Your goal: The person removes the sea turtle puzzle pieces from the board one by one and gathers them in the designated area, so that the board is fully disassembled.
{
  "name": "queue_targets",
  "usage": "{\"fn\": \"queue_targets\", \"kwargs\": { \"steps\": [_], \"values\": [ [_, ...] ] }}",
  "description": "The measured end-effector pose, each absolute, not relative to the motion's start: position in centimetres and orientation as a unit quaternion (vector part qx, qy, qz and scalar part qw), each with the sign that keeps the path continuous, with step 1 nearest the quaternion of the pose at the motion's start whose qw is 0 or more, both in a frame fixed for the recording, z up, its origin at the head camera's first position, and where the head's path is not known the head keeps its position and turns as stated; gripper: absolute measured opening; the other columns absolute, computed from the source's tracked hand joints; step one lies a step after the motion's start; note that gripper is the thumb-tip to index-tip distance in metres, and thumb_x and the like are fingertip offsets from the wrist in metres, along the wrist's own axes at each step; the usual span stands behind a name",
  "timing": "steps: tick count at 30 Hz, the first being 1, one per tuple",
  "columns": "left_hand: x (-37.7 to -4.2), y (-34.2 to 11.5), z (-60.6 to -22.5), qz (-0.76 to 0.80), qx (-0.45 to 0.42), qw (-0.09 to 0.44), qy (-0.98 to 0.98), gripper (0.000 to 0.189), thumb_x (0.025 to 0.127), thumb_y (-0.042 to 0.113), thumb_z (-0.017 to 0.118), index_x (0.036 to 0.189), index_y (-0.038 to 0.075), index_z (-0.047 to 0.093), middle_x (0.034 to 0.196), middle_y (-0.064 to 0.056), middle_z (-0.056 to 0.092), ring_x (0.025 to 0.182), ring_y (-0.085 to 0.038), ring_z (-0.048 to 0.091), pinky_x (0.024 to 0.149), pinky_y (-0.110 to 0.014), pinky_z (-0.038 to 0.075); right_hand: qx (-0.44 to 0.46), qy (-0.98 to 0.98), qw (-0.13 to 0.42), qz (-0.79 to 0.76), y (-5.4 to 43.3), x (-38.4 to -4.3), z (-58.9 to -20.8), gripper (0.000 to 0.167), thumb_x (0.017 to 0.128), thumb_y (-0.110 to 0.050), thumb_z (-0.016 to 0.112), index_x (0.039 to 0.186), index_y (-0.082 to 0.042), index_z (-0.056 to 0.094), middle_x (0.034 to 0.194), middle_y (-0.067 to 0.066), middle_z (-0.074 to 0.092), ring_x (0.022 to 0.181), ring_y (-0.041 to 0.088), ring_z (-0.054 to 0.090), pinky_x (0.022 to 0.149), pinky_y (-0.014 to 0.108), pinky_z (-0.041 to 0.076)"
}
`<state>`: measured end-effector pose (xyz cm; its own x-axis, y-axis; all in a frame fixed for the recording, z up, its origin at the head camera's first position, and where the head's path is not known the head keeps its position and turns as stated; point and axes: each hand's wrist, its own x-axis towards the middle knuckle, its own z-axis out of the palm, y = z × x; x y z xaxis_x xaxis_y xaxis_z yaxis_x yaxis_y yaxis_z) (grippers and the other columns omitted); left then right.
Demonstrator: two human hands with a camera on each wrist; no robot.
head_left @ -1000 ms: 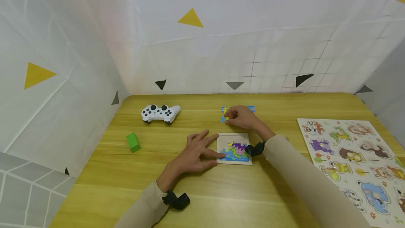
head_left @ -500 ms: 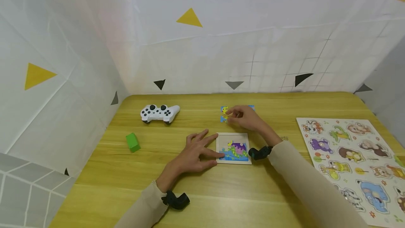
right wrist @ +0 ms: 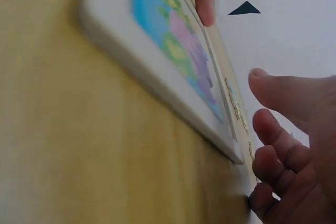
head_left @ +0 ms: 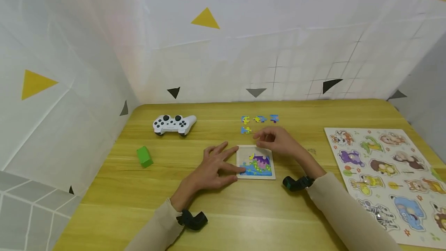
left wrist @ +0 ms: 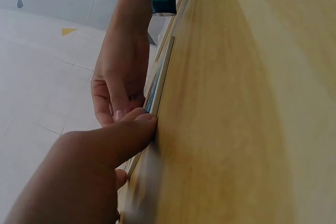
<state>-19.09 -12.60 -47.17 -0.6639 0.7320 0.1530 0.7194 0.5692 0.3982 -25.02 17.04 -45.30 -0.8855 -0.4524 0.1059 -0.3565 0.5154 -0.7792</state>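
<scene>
A small pale-framed jigsaw puzzle (head_left: 256, 177) lies on the table, its lower part filled with blue, green and purple pieces (head_left: 260, 167). My left hand (head_left: 212, 171) is spread at its left side, fingertips on the frame and one finger over the blue pieces. My right hand (head_left: 277, 141) hovers at the upper right corner of the frame, fingers loosely bent. In the right wrist view, a gap separates its thumb from its fingers (right wrist: 268, 127), with nothing between them. Beyond it lie several loose jigsaw pieces, including a yellow-and-blue piece (head_left: 246, 130) and another piece (head_left: 274, 118).
A white game controller (head_left: 174, 124) sits at the back left, with a green block (head_left: 144, 157) nearer the front. A large animal puzzle board (head_left: 369, 165) covers the right side of the table. White cloth (head_left: 226, 65) hangs behind.
My right hand has drawn back from the loose pieces toward the puzzle frame, uncovering those pieces. My left hand stays in place on the frame.
</scene>
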Motion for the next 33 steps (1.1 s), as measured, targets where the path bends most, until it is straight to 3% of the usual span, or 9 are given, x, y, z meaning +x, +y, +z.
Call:
{"fn": "queue_targets", "kwargs": {
  "steps": [7, 19, 33],
  "values": [
    [-19.2, -12.6, -47.0, 0.214, 0.422, -0.004, 0.881, 0.031, 0.098, 0.042, 0.064, 0.129, 0.041, 0.07, 0.165, -0.008, 0.036, 0.155, -0.046, 0.02, 0.113, -0.068, 0.015, -0.303, 0.874, 0.047, -0.377, 17.1, -23.4, -45.2, 0.021, 0.091, -0.017, 0.078, 0.112, -0.017, 0.078, 0.097, -0.003, 0.066, 0.078, 0.015, 0.049, 0.068, 0.027, 0.042],
    [-19.2, -12.6, -46.8, 0.218, 0.427, -0.006, 0.878, 0.031, 0.098, 0.042, 0.064, 0.128, 0.042, 0.07, 0.165, -0.008, 0.037, 0.155, -0.046, 0.02, 0.113, -0.069, 0.015, -0.378, 0.865, 0.029, -0.329, 16.7, -22.1, -45.1, 0.031, 0.088, -0.004, 0.071, 0.115, -0.018, 0.078, 0.1, 0.003, 0.065, 0.082, 0.017, 0.045, 0.069, 0.029, 0.035],
    [-19.2, -12.7, -47.1, 0.219, 0.426, -0.012, 0.878, 0.031, 0.097, 0.042, 0.066, 0.127, 0.043, 0.07, 0.164, -0.008, 0.038, 0.155, -0.046, 0.02, 0.113, -0.068, 0.015, -0.374, 0.885, 0.035, -0.274, 16.1, -21.5, -44.6, 0.04, 0.088, 0.0, 0.066, 0.118, -0.023, 0.077, 0.106, 0.006, 0.061, 0.089, 0.016, 0.042, 0.077, 0.037, 0.026]
  ]
}}
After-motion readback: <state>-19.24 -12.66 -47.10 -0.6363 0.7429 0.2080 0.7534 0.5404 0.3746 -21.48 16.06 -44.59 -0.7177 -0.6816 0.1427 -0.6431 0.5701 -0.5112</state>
